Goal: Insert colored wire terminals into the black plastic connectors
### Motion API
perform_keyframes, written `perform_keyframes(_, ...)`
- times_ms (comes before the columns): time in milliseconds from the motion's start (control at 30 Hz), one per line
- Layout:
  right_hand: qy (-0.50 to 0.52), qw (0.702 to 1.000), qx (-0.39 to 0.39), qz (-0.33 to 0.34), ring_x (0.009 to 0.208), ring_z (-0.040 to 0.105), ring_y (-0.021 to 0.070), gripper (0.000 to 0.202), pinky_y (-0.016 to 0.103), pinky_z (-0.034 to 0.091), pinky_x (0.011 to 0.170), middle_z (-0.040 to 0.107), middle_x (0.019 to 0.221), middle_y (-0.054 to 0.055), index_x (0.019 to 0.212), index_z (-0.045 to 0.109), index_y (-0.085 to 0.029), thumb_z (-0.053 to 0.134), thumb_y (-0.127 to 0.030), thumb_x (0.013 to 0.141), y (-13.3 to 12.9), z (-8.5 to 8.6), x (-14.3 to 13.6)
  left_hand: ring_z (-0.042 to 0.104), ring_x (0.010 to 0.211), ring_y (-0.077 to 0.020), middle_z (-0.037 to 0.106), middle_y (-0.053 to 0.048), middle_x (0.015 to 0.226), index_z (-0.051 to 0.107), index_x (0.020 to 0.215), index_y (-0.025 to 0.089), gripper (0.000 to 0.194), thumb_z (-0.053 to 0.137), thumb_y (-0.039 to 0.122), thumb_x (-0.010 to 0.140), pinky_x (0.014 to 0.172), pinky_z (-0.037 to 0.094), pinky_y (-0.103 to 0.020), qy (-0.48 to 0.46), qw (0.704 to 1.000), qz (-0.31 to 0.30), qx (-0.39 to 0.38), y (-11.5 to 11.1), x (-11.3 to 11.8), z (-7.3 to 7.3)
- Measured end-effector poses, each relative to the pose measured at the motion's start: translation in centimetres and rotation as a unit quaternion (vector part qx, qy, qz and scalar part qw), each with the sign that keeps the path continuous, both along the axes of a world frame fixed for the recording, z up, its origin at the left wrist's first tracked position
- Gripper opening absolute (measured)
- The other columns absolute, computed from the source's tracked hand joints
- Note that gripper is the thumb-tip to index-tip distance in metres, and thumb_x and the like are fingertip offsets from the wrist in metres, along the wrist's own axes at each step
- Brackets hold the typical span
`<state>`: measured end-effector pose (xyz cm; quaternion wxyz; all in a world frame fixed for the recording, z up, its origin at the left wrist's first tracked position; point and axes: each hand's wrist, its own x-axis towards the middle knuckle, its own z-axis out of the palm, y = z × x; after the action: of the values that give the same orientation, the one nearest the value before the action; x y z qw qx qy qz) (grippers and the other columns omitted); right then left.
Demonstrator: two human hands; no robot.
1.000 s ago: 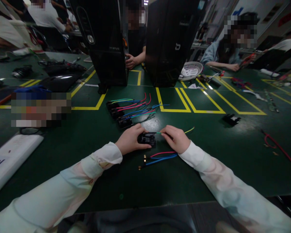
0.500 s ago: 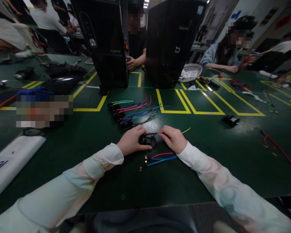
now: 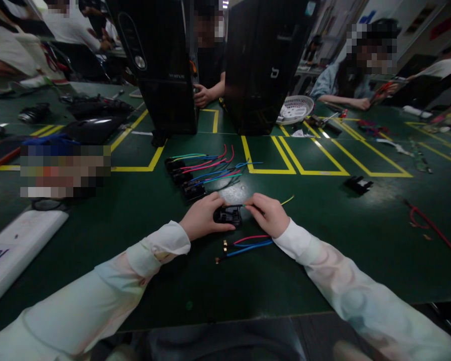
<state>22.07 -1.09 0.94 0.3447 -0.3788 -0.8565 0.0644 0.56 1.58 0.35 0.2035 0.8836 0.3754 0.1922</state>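
The left hand (image 3: 201, 218) gripped a boxy black plastic part (image 3: 231, 215), the right hand (image 3: 268, 213) pinching a slim yellow-green wire (image 3: 287, 200) at its edge. Near that hand, red and blue wires (image 3: 250, 248) with shiny brass-coloured ends (image 3: 225, 243) lay on the smooth green table (image 3: 248, 286); beyond both hands sat wired black blocks (image 3: 194, 190).

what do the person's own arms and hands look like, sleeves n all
The left sleeve and right sleeve are long and loose, whitish with soft, blurry patches of pale green, peach and pink. The left cuff and right cuff are whitish. The left hand and right hand wear no gloves.
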Motion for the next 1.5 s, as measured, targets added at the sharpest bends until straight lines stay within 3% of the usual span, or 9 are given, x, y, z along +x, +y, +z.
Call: perform_keyframes(1500,-0.009,0.999,-0.049,0.003,0.065,0.052,0.0131,0.014,0.024,0.04,0.06,0.054,0.068,0.002,0.075,0.051,-0.018,0.044,-0.018,0.087,0.23,-0.58,0.35,0.053,0.084,-0.0203,0.05,-0.003,0.092,0.058,0.099,0.02,0.049,0.066,0.054,0.064,0.074,0.045,-0.034,0.002,1.0,0.0,-0.007,-0.02,0.03,0.11)
